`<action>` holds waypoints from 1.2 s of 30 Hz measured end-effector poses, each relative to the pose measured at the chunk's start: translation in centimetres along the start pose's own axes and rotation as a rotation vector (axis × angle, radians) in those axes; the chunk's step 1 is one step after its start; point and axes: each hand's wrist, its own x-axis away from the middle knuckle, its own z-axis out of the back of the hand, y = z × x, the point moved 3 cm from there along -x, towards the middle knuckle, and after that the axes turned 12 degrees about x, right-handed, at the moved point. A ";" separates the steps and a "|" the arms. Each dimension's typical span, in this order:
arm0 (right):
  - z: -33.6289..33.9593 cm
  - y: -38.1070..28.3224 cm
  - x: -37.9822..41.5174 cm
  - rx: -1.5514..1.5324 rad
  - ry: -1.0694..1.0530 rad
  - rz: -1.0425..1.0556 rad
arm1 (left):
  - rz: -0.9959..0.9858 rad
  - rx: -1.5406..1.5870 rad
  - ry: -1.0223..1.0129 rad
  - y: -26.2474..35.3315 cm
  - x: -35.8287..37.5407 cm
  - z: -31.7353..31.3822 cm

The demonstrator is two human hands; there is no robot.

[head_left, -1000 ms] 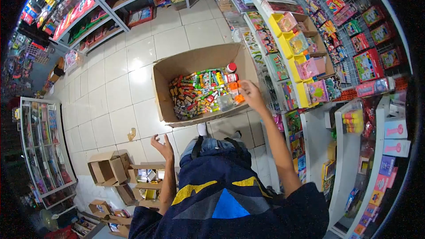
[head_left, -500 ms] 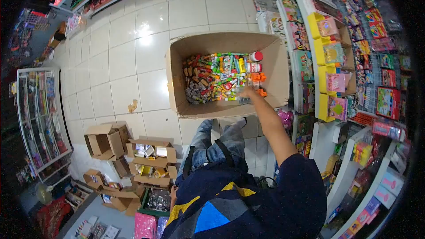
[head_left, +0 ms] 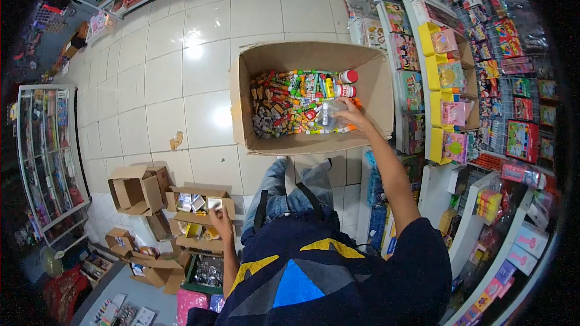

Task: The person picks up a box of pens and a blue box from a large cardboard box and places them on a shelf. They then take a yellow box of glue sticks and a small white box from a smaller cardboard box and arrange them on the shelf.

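My right hand (head_left: 351, 115) is inside a large cardboard box (head_left: 311, 145), its fingers closed on a clear plastic pack (head_left: 329, 115) with something whitish in it. Under and beside the pack lie many small glue sticks and tubes (head_left: 290, 105), together with a yellow bottle (head_left: 330, 87) and red-and-white jars (head_left: 347, 90). Down on the left, my left hand (head_left: 223, 223) reaches to a smaller open carton (head_left: 199, 220). Its fingers are closed at a small white box (head_left: 215, 204) at the carton's right end; the fingertips are partly hidden.
An empty open carton (head_left: 138, 192) stands left of the smaller one. Shelves of packaged goods (head_left: 450, 96) run along the right, with yellow bins at their edge. A glass cabinet (head_left: 51, 163) stands far left. A cardboard scrap (head_left: 176, 140) lies on the tiled floor.
My left hand has moved from beside my body forward to the smaller carton's white box. My right hand has lifted the clear pack slightly above the glue sticks.
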 end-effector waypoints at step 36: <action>2.8 -2.9 42.0 -0.438 1.075 0.677 | -1.278 0.509 -1.316 36.1 19.5 -32.1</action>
